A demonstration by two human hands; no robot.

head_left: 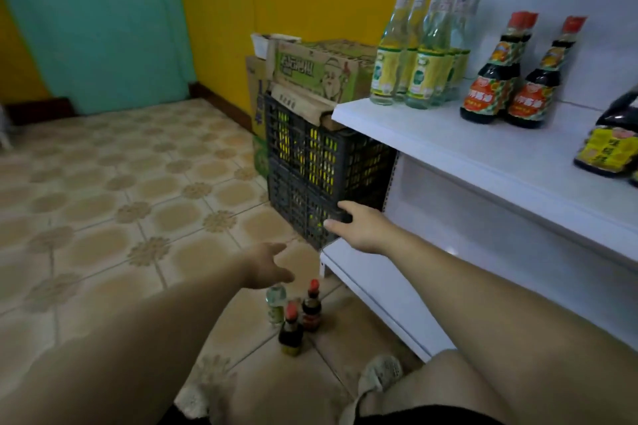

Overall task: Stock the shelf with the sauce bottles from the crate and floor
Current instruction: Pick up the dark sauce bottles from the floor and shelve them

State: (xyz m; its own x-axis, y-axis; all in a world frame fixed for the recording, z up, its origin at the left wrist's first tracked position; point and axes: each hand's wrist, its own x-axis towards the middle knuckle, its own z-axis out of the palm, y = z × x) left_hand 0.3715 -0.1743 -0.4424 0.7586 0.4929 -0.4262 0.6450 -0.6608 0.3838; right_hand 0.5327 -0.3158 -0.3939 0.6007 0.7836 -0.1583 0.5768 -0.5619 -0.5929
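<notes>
A black plastic crate (310, 162) with yellow-labelled bottles inside stands on the floor beside the white shelf (448, 134). My right hand (359, 228) rests against the crate's near lower corner, fingers on its edge. My left hand (267, 264) hovers open above three bottles on the floor: a clear one with a green label (275, 304) and two dark sauce bottles with red caps (311, 307) (290, 331). On the shelf stand several clear green-labelled bottles (414, 55) and two dark sauce bottles (511, 79).
Cardboard boxes (310, 69) lie on top of the crate and behind it against the yellow wall. A dark pouch with a yellow label (607, 145) lies at the shelf's right edge. The lower shelf board (376, 297) is bare. Patterned floor tiles spread to the left.
</notes>
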